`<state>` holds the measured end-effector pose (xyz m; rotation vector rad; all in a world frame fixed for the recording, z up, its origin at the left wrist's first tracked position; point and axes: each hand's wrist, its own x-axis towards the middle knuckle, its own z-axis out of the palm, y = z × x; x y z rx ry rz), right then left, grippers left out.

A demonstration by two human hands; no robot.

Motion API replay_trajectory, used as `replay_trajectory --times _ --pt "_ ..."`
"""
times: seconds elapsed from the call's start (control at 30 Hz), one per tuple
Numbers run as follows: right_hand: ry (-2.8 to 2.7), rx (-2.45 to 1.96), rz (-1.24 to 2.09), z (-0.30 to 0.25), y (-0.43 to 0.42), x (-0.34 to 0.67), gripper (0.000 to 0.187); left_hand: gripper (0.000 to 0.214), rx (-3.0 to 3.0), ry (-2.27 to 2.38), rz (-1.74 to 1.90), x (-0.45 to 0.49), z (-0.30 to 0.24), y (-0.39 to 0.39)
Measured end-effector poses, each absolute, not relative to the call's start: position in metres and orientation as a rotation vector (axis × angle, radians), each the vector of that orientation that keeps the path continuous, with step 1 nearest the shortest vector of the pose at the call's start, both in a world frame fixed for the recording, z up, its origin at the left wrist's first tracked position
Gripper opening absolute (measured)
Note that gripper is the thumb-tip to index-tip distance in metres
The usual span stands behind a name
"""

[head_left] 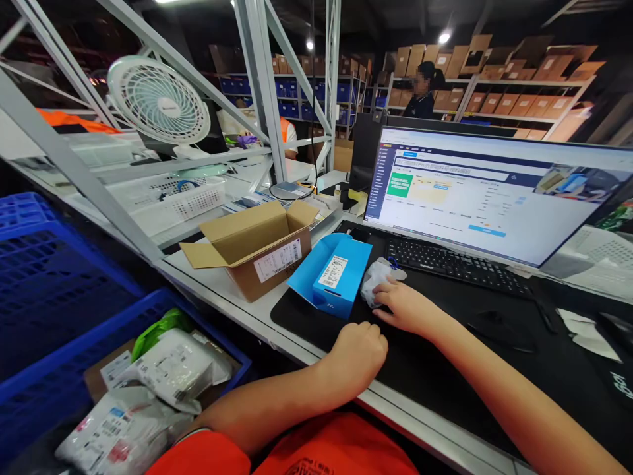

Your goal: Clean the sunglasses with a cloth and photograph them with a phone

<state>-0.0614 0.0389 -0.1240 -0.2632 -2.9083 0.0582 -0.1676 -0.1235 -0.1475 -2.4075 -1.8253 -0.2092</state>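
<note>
My right hand (403, 307) has its fingertips pressed on a crumpled white plastic wrap (378, 280) on the black desk mat (316, 326). Just left of the wrap lies a blue cardboard box (341, 277) with a white label and an open flap. My left hand (359, 356) rests curled on the mat's near edge, close to the blue box and holding nothing visible. Further left stands an open brown cardboard carton (252, 247) with a white shipping label, its inside hidden from this angle.
A black keyboard (455, 264) and a lit monitor (494, 191) stand to the right. Blue crates (64, 290) hold white mailer bags (168, 366) at lower left. Behind are a white fan (158, 99), a white basket (173, 204), steel uprights (262, 86), and a person (422, 99) by stocked shelves.
</note>
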Motion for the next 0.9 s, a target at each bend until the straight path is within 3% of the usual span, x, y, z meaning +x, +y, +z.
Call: replay_trajectory --times 0.27,0.4,0.57,0.9 --pt "-2.734 -0.473 0.363 -0.09 0.024 -0.013 0.048 0.026 -2.309 -1.309 -0.712 -0.171 -0.141 -0.126" --pt "-2.205 -0.94 0.277 -0.088 0.048 0.079 0.038 0.024 -2.349 -1.178 -0.838 -0.17 -0.131 -0.117" --pt "-1.604 -1.694 0.18 -0.116 0.059 0.197 0.038 0.021 -2.402 -1.008 -0.967 -0.159 -0.125 -0.1" --pt "-1.559 -1.839 0.451 -0.168 0.067 0.206 0.034 0.021 -2.429 -0.765 -0.974 -0.115 -0.102 -0.061"
